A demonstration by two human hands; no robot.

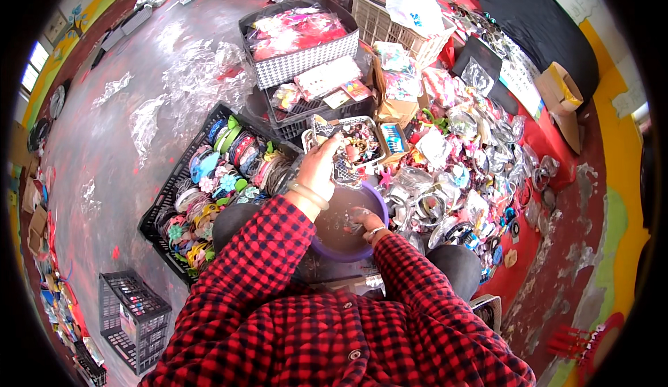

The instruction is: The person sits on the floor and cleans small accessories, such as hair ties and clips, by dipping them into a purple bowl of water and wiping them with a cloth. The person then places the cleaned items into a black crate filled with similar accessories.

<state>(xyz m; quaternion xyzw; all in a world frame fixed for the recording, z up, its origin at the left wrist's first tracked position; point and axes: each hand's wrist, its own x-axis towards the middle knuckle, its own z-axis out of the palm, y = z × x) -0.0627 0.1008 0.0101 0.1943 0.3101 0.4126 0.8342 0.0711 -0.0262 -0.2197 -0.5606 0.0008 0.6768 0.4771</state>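
Note:
My left hand (319, 170) is closed on a black-and-white patterned fabric piece (345, 173), which shows above and beside the fingers. It is over the near side of a white basket (380, 156) full of small mixed accessories. Between my knees stands a purple basin (382, 205) with murky brownish water in it. Down inside that basin is my right hand (364, 220), its fingers low at the water and partly hidden, so their grip is unclear. A bangle circles my left wrist.
Left of the basin lies a black crate (161, 210) of colourful headbands. A large heap of bagged accessories (445, 185) spreads to the right. Beyond are a small box of blue packets (394, 139), a checked bin (306, 60) and a beige crate (390, 29).

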